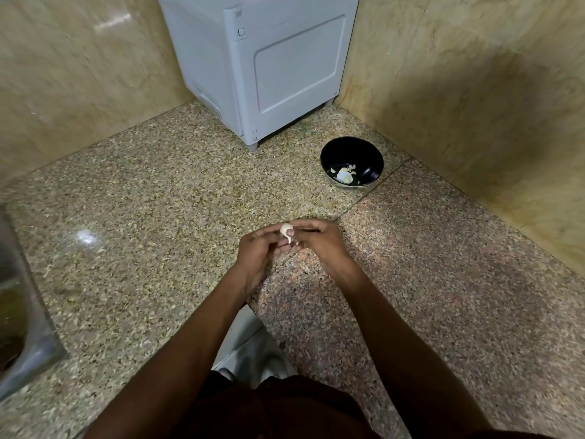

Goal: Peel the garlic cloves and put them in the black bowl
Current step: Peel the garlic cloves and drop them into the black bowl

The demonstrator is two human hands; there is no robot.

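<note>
Hands [286,245] pinch garlic clove [287,231], seemingly, over speckled granite counter [158,191].

pale garlic clove [286,232] above counter; black bowl [352,161] holds pieces.

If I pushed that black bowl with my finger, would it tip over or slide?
The black bowl would probably slide, not tip: it looks low and wide, and the speckled counter is polished enough to reflect light. It is likely light, since only a few garlic pieces lie inside. Its glossy surface hints at something breakable, so push gently.
</note>
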